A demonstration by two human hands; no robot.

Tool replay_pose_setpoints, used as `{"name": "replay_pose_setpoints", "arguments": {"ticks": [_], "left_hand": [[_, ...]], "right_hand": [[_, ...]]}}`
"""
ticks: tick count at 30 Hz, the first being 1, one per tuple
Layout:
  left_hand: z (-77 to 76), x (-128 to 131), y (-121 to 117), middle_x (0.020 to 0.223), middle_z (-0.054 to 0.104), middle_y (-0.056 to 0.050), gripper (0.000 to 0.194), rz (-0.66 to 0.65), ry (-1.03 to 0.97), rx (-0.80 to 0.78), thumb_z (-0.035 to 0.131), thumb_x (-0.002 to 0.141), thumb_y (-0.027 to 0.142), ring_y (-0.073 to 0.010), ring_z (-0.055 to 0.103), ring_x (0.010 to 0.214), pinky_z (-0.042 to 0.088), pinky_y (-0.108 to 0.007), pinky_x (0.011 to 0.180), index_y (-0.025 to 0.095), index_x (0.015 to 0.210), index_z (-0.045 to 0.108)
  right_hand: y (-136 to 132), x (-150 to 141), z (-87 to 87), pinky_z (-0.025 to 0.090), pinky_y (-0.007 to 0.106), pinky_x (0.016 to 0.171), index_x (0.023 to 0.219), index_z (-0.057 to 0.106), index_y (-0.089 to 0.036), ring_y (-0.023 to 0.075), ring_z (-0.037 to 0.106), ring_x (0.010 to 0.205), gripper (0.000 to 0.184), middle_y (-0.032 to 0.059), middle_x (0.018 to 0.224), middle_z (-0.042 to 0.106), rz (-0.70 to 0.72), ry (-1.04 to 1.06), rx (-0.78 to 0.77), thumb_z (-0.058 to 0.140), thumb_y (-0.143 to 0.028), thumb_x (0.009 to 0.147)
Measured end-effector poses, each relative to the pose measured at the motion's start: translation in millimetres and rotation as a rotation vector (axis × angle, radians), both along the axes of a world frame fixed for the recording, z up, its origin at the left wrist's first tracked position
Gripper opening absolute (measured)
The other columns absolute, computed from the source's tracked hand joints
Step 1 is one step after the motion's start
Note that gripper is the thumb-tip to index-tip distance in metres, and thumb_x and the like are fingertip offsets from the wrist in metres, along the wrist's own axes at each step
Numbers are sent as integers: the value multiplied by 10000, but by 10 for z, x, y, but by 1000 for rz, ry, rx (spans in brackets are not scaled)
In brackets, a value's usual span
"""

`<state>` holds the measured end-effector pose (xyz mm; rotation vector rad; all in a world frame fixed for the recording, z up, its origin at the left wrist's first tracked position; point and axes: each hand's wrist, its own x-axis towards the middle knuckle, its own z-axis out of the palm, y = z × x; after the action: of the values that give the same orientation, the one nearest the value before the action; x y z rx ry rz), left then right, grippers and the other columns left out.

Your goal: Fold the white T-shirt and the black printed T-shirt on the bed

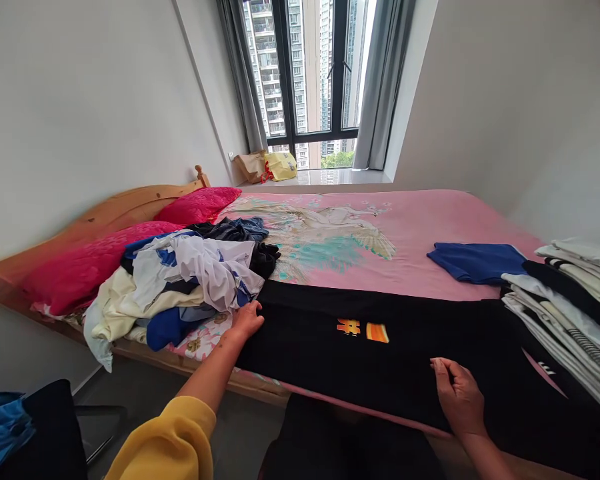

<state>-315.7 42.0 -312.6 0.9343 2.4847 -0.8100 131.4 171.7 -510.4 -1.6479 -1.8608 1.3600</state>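
Observation:
A long black garment (310,340) with small orange prints lies spread flat along the near side of the bed. At its left end, my left hand (249,320) has its fingers closed on the edge of the cloth, close beside a heap of rumpled clothes (200,267). My right hand (457,393) is over the garment's right half, thumb and fingertips brought together. Whether anything is between those fingertips is too small to make out. Stacks of folded clothes (570,307) stand at the far right, partly over or against the garment's right end.
A folded blue garment (477,262) lies on the pink bedsheet (430,213). Red pillows (105,260) rest by the wooden headboard (125,203). Bags (280,165) sit on the windowsill. At lower left is a chair (55,427) with blue cloth on it.

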Motion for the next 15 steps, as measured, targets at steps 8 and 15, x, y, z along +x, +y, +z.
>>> {"name": "replay_pose_setpoints", "arguments": {"ticks": [8,15], "left_hand": [[-485,845,465,1249,532,-51,379,-395,-289,182,473,799,152,-198,418,1204,288,-354,1019,253,1154,557],[-1151,1581,1065,1336,480,-62,474,-528,-469,183,493,808,174,-221,376,1263,286,-421,1030,281,1269,474]], "right_hand": [[6,-39,-2,416,380,821,827,628,-192,241,565,875,422,77,871,658,17,1,79,383,-533,863],[4,-50,-38,414,369,810,814,616,-187,229,562,844,409,74,844,652,30,-5,132,382,-517,876]]}}
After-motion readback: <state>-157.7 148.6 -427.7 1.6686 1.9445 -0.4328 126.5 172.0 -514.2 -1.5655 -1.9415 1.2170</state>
